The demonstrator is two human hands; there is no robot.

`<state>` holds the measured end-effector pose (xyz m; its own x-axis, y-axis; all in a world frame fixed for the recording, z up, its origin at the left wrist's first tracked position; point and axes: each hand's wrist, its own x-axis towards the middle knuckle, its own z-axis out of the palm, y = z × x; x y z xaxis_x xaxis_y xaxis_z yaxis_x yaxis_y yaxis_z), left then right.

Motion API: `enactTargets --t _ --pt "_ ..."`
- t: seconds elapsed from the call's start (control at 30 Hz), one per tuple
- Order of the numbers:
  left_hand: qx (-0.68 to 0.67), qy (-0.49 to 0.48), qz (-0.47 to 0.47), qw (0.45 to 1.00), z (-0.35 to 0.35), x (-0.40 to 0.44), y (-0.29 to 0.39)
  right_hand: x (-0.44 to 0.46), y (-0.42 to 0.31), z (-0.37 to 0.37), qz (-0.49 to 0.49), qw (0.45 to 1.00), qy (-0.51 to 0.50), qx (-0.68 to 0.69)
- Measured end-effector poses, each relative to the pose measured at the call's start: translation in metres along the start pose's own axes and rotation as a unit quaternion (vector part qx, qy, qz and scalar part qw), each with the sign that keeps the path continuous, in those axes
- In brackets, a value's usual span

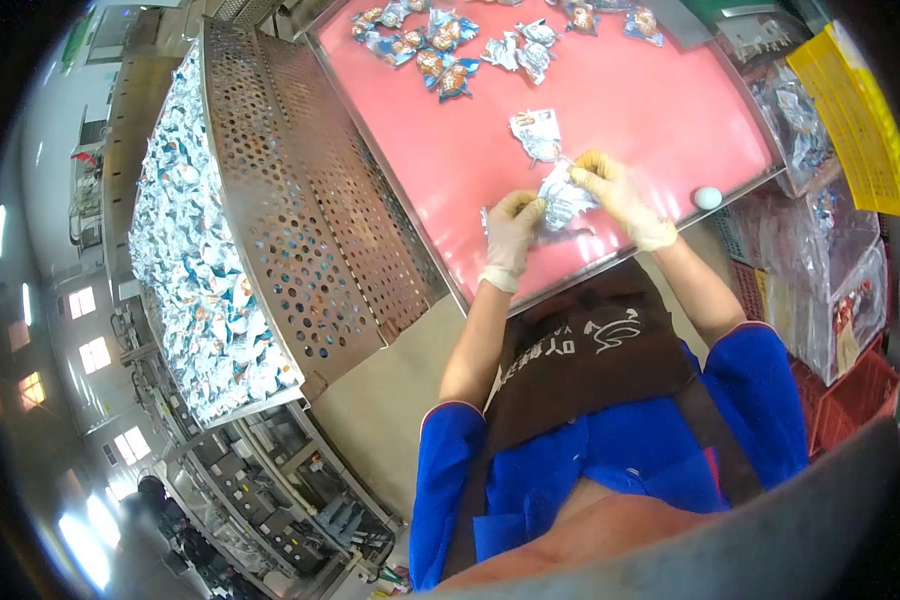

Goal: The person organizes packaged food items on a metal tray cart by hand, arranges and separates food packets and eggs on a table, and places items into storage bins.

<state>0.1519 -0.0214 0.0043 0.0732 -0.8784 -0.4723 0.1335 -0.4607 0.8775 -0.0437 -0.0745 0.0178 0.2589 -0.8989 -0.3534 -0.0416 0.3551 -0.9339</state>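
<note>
A crumpled silver-and-blue foil snack packet (567,203) lies at the near part of the pink tabletop (610,115), between my two gloved hands. My left hand (511,236) pinches its left side, thumb and fingers together. On the other side, the thumb and forefinger of my right hand (615,196) close on the packet's upper right edge. Just beyond it sits a second foil packet (537,136), its white printed end pointing away from me. Something shiny shows partly behind my left fingers; I cannot make it out.
Several foil packets (448,73) are spread along the table's far side. A pale egg-shaped object (707,198) rests near the right corner. To the left, a perforated metal chute (305,190) borders a bin heaped with packets (185,260). Yellow (855,120) and red baskets (850,405) stand at right.
</note>
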Motion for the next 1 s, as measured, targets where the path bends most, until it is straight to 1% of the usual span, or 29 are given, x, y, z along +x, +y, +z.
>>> enactTargets --t 0.03,0.1,0.13,0.17,0.23,0.33,0.4,0.43,0.5,0.53,0.57,0.6,0.63,0.67,0.77,0.8,0.83,0.87,0.97,1.0 --pt "0.003 0.0 -0.016 1.0 -0.002 -0.001 0.001 -0.001 0.001 0.002 0.004 1.0 -0.002 -0.006" --pt "0.057 -0.011 0.017 0.998 -0.002 -0.006 0.002 -0.003 -0.001 0.005 0.0 1.0 -0.002 -0.017" --pt "0.083 -0.018 0.042 0.995 0.0 -0.003 0.002 -0.001 0.011 0.004 -0.025 0.999 -0.001 -0.022" --pt "0.096 -0.02 0.069 0.993 -0.004 0.004 -0.014 0.0 0.017 0.003 -0.04 0.999 0.003 -0.002" --pt "0.054 -0.024 0.057 0.997 0.006 -0.001 -0.004 -0.005 0.015 0.005 -0.057 0.998 0.01 0.03" --pt "0.061 -0.012 0.019 0.998 0.005 0.001 -0.004 -0.007 0.021 0.004 -0.045 0.996 -0.006 0.08" --pt "0.124 -0.013 0.04 0.991 0.001 -0.001 -0.004 -0.001 0.03 -0.004 -0.014 0.994 -0.033 0.099" --pt "0.156 -0.013 0.05 0.986 0.0 -0.001 -0.002 -0.001 0.028 -0.007 -0.025 0.995 -0.059 0.075" --pt "0.265 -0.034 0.137 0.954 -0.001 0.0 0.002 -0.004 0.018 -0.016 -0.042 0.993 -0.111 0.024" --pt "0.317 -0.044 0.177 0.931 -0.001 -0.001 0.003 -0.005 0.015 -0.015 -0.11 0.987 -0.104 -0.057" --pt "0.369 -0.055 0.216 0.902 -0.002 -0.003 0.004 -0.003 0.009 -0.016 -0.125 0.966 -0.147 -0.173" --pt "0.395 -0.073 0.229 0.887 -0.001 -0.005 0.008 0.0 0.0 -0.02 -0.138 0.929 -0.187 -0.287" --pt "0.421 -0.092 0.244 0.869 0.002 -0.007 0.014 0.003 -0.009 -0.024 -0.148 0.878 -0.223 -0.396" --pt "0.446 -0.112 0.258 0.85 0.003 -0.008 0.018 0.001 -0.018 -0.024 -0.134 0.855 -0.259 -0.429" --pt "0.433 -0.15 0.156 0.875 0.001 -0.01 0.019 -0.002 -0.025 -0.024 -0.148 0.848 -0.303 -0.409" --pt "0.346 -0.143 0.109 0.921 -0.003 -0.004 0.003 -0.003 -0.019 -0.02 -0.231 0.836 -0.263 -0.423" --pt "0.255 -0.135 0.061 0.955 -0.011 0.009 -0.025 -0.003 -0.007 -0.014 -0.312 0.815 -0.22 -0.435" --pt "0.161 -0.127 0.012 0.979 -0.014 0.017 -0.041 -0.004 -0.001 -0.01 -0.39 0.788 -0.176 -0.443" --pt "-0.02 -0.117 -0.067 0.991 -0.003 0.006 -0.026 -0.014 -0.018 0.003 -0.424 0.698 -0.163 -0.553" --pt "-0.016 -0.128 -0.084 0.988 -0.007 0.003 -0.027 -0.017 -0.015 0.005 -0.425 0.702 -0.173 -0.545"
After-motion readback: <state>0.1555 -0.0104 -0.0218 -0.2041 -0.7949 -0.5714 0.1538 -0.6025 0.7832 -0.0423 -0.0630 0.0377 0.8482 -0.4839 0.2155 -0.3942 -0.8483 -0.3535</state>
